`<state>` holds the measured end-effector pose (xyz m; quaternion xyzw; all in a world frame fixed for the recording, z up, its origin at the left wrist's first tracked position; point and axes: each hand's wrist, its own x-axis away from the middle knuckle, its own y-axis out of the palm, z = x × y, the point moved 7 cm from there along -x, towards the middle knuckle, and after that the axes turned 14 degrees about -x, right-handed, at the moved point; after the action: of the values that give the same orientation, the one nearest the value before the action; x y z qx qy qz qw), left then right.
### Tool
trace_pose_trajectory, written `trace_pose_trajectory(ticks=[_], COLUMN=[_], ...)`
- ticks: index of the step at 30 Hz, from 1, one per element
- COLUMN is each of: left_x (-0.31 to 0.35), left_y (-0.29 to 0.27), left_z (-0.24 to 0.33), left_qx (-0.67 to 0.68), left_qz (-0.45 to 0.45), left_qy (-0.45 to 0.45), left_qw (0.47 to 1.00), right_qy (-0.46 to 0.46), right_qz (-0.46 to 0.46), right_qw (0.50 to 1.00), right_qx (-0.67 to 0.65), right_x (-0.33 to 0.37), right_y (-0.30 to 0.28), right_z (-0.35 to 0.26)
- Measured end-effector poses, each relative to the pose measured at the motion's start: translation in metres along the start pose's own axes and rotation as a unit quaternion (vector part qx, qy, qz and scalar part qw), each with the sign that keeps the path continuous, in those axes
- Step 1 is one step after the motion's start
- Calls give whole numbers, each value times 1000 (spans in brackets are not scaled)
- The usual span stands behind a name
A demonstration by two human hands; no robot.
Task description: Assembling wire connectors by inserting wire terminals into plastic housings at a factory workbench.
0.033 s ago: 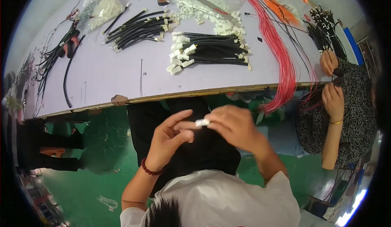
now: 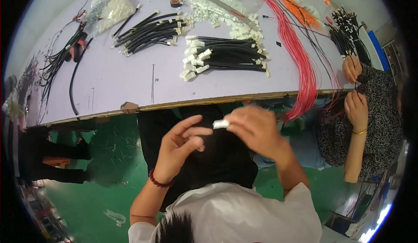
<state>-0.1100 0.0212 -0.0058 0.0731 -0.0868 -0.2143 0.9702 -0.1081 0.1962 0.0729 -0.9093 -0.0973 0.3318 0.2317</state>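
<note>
Above my lap, just off the table's front edge, my right hand [image 2: 254, 132] pinches a small white connector housing [image 2: 221, 124] between thumb and fingertips. The hand is slightly smeared by motion. Facing it, my left hand [image 2: 180, 145] has its fingers apart and nothing in them; its fingertips point at the connector, a small gap away. On the table beyond lies a bundle of short black cables with white connectors [image 2: 226, 55]. To its left rests another bunch of short black cables [image 2: 150, 33]. Loose white connector housings [image 2: 246, 29] are heaped behind the first bundle.
Long pink wires [image 2: 300, 64] hang over the table edge at right, beside orange wires [image 2: 296, 7]. Red-handled pliers [image 2: 76, 51], a bag of pale parts [image 2: 116, 12], a tape roll [image 2: 176, 2] and a metal ruler [image 2: 217, 3] lie around. A co-worker's hands [image 2: 355, 99] are at far right.
My right hand has moved slightly right and away from me with the white connector. A gap now separates it from my left fingertips, which were at the connector before.
</note>
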Motion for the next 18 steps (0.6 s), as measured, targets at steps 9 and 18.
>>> trace_pose_trajectory(ticks=[9, 18], left_x=[-1, -3], left_y=[-9, -38], left_z=[9, 22], left_qx=[-18, -56], left_qz=[23, 23], left_qy=[2, -18], left_qw=[1000, 998], right_qy=[-111, -115], right_qz=[1, 6], right_qw=[992, 986], right_qx=[65, 123], right_x=[-111, -116], right_y=[-16, -16], right_z=[48, 56])
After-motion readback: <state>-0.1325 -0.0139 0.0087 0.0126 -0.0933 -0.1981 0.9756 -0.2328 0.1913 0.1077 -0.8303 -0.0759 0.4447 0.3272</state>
